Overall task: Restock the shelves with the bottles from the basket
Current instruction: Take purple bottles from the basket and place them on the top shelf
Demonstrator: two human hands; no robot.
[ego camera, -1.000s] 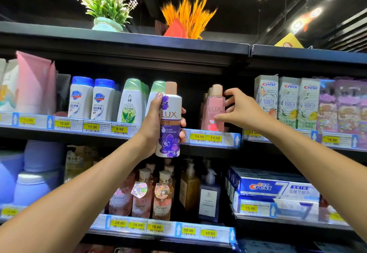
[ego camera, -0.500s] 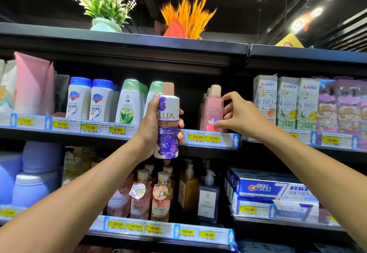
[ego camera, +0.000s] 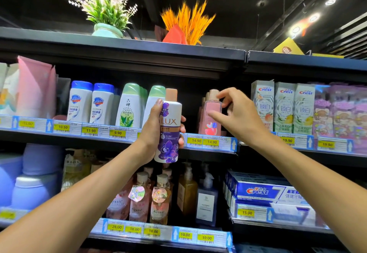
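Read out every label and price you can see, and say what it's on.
"LUX": purple-flowered bottle in left hand.
"Crest": toothpaste boxes.
"14.90": price tag under pink bottle.
"9.90": tag under green-capped bottle.
"10.50", "11.90", "19.90", "18.00", "10.00": other shelf tags.
Everything smaller: too blurred.

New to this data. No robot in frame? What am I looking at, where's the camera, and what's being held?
There is no machine here: a person works with bare hands. All the pictures come from one wide-angle camera worn on the person's head. It looks forward at shop shelves, so both forearms reach in from below.

The left hand grips a white and purple Lux bottle, upright, in front of the middle shelf. The right hand is at a pink bottle standing on that shelf, with the thumb across its front. Blur hides whether it really grips.

On the same shelf stand blue-capped bottles, green-capped bottles and Crest boxes. The basket is not in view.
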